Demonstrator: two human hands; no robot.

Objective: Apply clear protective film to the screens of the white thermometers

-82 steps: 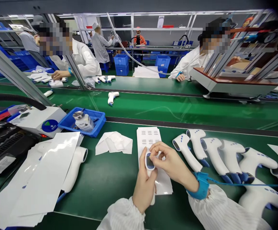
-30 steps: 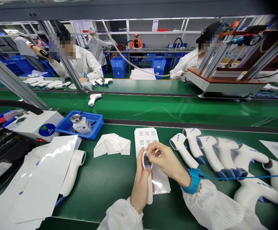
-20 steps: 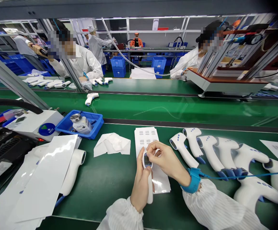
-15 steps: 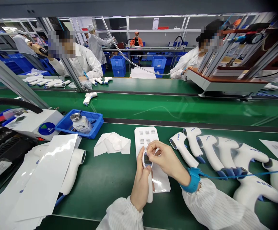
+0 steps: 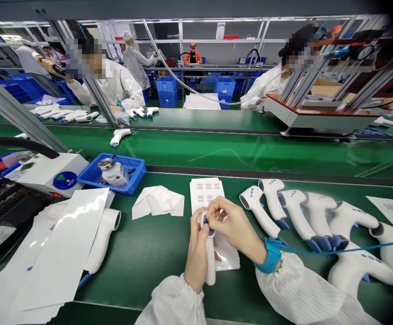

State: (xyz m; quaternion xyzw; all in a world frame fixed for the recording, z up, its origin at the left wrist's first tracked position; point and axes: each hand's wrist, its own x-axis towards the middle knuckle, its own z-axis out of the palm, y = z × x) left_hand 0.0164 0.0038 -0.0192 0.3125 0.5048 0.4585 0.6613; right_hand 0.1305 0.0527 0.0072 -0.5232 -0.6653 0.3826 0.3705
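In the head view, my left hand (image 5: 198, 253) is wrapped round a white infrared thermometer (image 5: 210, 259), its handle pointing down toward me. The fingers of my right hand (image 5: 228, 221) are pinched together at the dark screen end of this thermometer; whatever lies between the fingertips is hidden. A blue wrist strap (image 5: 271, 255) with a cord circles my right wrist. Beneath my hands lies a sheet of printed labels (image 5: 207, 186), partly covered. To the right, several more white thermometers (image 5: 296, 212) with blue buttons rest on the green bench.
A crumpled white cloth (image 5: 159, 201) lies left of the labels. Behind it, a blue tray (image 5: 133, 180) holds a metal-capped bottle (image 5: 113, 172). White sheets (image 5: 61, 253) partly cover another thermometer (image 5: 105, 239). A green conveyor (image 5: 199, 149) runs across, with co-workers beyond it.
The held thermometer has tilted, and less of its screen shows between my hands. My right fingers stay at its head. On the conveyor, a thermometer has shifted left.
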